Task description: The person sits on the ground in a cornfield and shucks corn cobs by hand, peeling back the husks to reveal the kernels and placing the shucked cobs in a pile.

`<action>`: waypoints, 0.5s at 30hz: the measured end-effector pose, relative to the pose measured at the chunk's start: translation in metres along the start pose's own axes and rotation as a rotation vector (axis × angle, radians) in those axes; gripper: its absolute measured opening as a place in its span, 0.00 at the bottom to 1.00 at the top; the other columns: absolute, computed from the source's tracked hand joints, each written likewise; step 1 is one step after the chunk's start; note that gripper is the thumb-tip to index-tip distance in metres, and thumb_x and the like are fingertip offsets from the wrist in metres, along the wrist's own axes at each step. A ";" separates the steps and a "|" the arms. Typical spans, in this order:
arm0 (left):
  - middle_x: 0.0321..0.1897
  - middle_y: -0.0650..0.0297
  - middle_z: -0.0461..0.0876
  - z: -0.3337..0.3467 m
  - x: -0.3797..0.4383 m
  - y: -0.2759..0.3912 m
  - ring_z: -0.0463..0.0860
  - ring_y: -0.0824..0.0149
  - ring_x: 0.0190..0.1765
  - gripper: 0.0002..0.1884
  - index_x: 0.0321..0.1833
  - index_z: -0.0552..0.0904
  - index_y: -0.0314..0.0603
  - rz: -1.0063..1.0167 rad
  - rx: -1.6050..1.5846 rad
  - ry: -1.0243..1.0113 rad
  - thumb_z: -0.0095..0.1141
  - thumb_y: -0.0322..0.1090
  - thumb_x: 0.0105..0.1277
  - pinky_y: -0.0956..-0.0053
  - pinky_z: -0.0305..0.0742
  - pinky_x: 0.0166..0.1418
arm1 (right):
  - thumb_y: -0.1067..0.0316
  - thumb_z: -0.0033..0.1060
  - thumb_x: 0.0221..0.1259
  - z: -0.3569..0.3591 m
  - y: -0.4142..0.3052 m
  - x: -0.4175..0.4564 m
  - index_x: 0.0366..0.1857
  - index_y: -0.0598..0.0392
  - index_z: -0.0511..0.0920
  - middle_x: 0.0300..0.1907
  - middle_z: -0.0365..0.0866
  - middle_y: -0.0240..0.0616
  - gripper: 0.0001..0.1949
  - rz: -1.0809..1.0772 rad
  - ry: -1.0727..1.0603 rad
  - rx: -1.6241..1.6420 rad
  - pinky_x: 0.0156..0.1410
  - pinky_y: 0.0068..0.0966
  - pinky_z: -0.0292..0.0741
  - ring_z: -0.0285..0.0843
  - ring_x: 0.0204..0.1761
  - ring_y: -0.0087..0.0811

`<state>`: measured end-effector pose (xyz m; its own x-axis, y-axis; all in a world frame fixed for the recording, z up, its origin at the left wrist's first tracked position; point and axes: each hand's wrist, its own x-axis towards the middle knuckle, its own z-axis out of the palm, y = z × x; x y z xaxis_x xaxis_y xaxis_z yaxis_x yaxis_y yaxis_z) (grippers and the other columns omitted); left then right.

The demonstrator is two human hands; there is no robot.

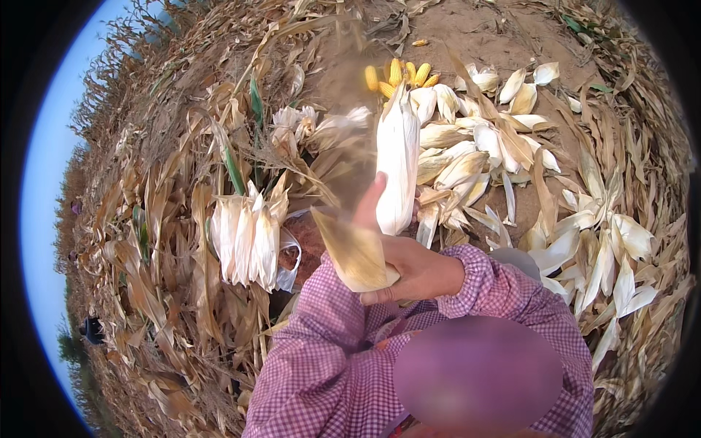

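Observation:
My left hand (370, 203) holds a corn ear in pale husk (397, 164) upright, its thumb along the ear's left side. Most of that hand is hidden behind my right hand and a husk leaf. Nearer my chest, my right hand (419, 268) grips a loose, dry husk leaf (356, 254) between thumb and fingers. The leaf's tip points up and left. Beyond the ear lie several bare yellow corn cobs (395, 72) on the soil.
Stripped husks (460, 164) are heaped right of the ear, with more husks (608, 252) farther right. At the left are upright pale husks (246, 238) beside a white plastic bag (290, 268) and a reddish mass (304, 243). Dry stalks and leaves (164, 263) cover the left side.

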<state>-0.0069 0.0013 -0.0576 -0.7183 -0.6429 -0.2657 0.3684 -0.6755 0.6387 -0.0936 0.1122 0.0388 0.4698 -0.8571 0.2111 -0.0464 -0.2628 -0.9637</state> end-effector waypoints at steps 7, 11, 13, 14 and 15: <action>0.50 0.53 0.80 0.016 -0.006 0.023 0.84 0.59 0.47 0.30 0.69 0.65 0.37 0.069 0.054 -0.027 0.51 0.50 0.72 0.65 0.82 0.50 | 0.46 0.66 0.62 -0.092 -0.024 -0.017 0.57 0.61 0.72 0.48 0.77 0.37 0.31 -0.113 0.890 0.255 0.60 0.26 0.73 0.76 0.50 0.27; 0.51 0.54 0.79 0.027 -0.010 0.016 0.82 0.63 0.48 0.32 0.70 0.62 0.36 0.110 0.263 -0.163 0.53 0.48 0.71 0.68 0.80 0.51 | 0.56 0.67 0.63 -0.102 0.026 -0.013 0.47 0.60 0.73 0.39 0.77 0.33 0.19 0.081 1.004 0.045 0.52 0.20 0.74 0.75 0.42 0.21; 0.53 0.55 0.78 0.040 -0.016 0.015 0.81 0.64 0.50 0.32 0.71 0.61 0.35 0.118 0.328 -0.126 0.53 0.47 0.71 0.70 0.78 0.53 | 0.63 0.63 0.66 -0.099 0.032 -0.009 0.47 0.61 0.72 0.36 0.78 0.34 0.15 0.215 1.024 -0.449 0.45 0.19 0.76 0.75 0.38 0.20; 0.55 0.55 0.77 0.043 -0.019 0.015 0.80 0.65 0.51 0.32 0.71 0.61 0.35 0.106 0.298 -0.146 0.53 0.46 0.71 0.71 0.77 0.54 | 0.63 0.61 0.67 -0.101 0.034 -0.010 0.46 0.62 0.72 0.35 0.79 0.34 0.14 0.232 1.054 -0.311 0.44 0.20 0.76 0.76 0.38 0.20; 0.55 0.55 0.77 0.040 -0.019 0.016 0.80 0.65 0.51 0.32 0.71 0.61 0.35 0.098 0.317 -0.127 0.52 0.46 0.71 0.71 0.77 0.54 | 0.64 0.60 0.67 -0.103 0.034 -0.008 0.46 0.62 0.73 0.35 0.80 0.35 0.13 0.241 1.078 -0.170 0.43 0.20 0.76 0.77 0.38 0.20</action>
<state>-0.0113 0.0172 -0.0131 -0.7638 -0.6356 -0.1124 0.2523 -0.4542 0.8544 -0.1897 0.0647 0.0206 -0.5740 -0.8081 0.1324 -0.1919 -0.0245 -0.9811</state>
